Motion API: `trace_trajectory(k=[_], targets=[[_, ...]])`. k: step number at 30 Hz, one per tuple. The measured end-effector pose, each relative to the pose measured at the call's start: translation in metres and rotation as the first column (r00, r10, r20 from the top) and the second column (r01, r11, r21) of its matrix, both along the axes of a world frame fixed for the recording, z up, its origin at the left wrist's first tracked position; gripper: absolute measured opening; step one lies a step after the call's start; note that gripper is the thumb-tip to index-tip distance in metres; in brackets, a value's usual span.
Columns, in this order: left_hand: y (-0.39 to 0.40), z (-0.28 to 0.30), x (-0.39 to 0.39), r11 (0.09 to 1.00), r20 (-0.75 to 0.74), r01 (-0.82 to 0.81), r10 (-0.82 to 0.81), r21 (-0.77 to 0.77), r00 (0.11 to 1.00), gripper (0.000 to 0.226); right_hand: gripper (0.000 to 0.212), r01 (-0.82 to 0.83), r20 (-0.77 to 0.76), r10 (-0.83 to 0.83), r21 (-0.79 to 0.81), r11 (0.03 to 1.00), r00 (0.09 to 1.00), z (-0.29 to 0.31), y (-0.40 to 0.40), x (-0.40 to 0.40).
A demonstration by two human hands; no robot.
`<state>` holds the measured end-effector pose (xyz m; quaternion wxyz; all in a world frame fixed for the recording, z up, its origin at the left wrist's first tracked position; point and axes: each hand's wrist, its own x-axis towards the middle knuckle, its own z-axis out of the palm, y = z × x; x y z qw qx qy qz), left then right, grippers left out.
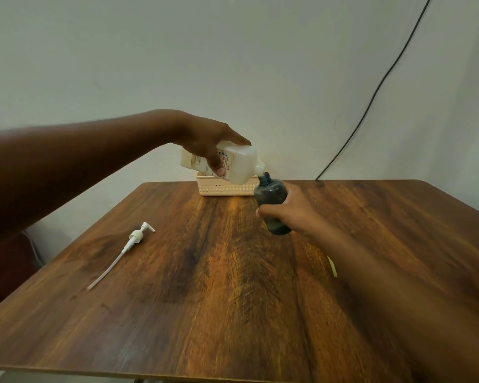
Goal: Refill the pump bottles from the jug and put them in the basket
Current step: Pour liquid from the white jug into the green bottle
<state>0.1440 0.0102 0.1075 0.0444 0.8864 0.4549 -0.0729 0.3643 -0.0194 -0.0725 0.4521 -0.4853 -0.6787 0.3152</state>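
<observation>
My left hand (205,142) grips a white jug (241,164) with a printed label, tipped on its side above the table, spout pointing down to the right. The spout touches the open neck of a dark translucent bottle (271,200), which my right hand (291,214) holds tilted in the air. A white pump head with its long dip tube (122,251) lies loose on the table at the left. A cream perforated basket (219,189) stands at the far edge of the table, partly hidden behind the jug and bottle.
The wooden table (233,286) fills the lower view, with its front edge near the bottom. A black cable (371,98) runs down the wall at the right. A small yellow strip (333,268) shows beside my right forearm.
</observation>
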Motion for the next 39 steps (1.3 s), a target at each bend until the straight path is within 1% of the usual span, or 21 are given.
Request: trace_trajectory(k=[4, 7, 11, 15, 21, 30, 34, 39], targets=[[-0.0010, 0.0014, 0.0001, 1.000, -0.004, -0.010, 0.010, 0.009, 1.000, 0.089, 0.045, -0.009, -0.007, 0.010, 0.009, 1.000, 1.000, 0.0002, 0.0013, 0.0011], [-0.0006, 0.0017, -0.0010, 1.000, -0.002, -0.011, 0.011, 0.007, 1.000, 0.089, 0.053, -0.010, -0.011, 0.010, 0.002, 1.000, 1.000, -0.0008, 0.0021, 0.0014], [-0.0006, 0.0011, -0.0003, 1.000, -0.003, -0.012, 0.012, 0.002, 1.000, 0.089, 0.048, -0.006, -0.014, 0.006, 0.000, 1.000, 1.000, -0.0017, 0.0020, 0.0006], [-0.0014, 0.0010, 0.0001, 1.000, -0.015, -0.007, 0.007, 0.001, 1.000, 0.089, 0.058, 0.001, -0.017, -0.001, -0.007, 1.000, 1.000, -0.0031, 0.0016, 0.0001], [-0.0019, 0.0020, 0.0012, 1.000, -0.016, -0.005, 0.005, 0.003, 1.000, 0.087, 0.063, 0.013, -0.014, -0.013, -0.017, 1.000, 1.000, -0.0037, 0.0031, -0.0006], [-0.0025, 0.0035, 0.0044, 1.000, -0.030, -0.005, 0.005, 0.018, 1.000, 0.087, 0.064, 0.025, -0.025, -0.025, -0.014, 1.000, 0.999, -0.0033, 0.0022, 0.0003], [-0.0038, 0.0043, 0.0055, 1.000, -0.041, -0.002, 0.004, 0.029, 0.999, 0.087, 0.059, 0.021, -0.034, -0.021, -0.017, 1.000, 0.999, -0.0022, 0.0006, 0.0007], [-0.0042, 0.0057, 0.0062, 1.000, -0.040, -0.004, 0.005, 0.016, 0.999, 0.087, 0.060, 0.024, -0.029, -0.024, -0.011, 1.000, 0.999, -0.0019, -0.0011, 0.0004]])
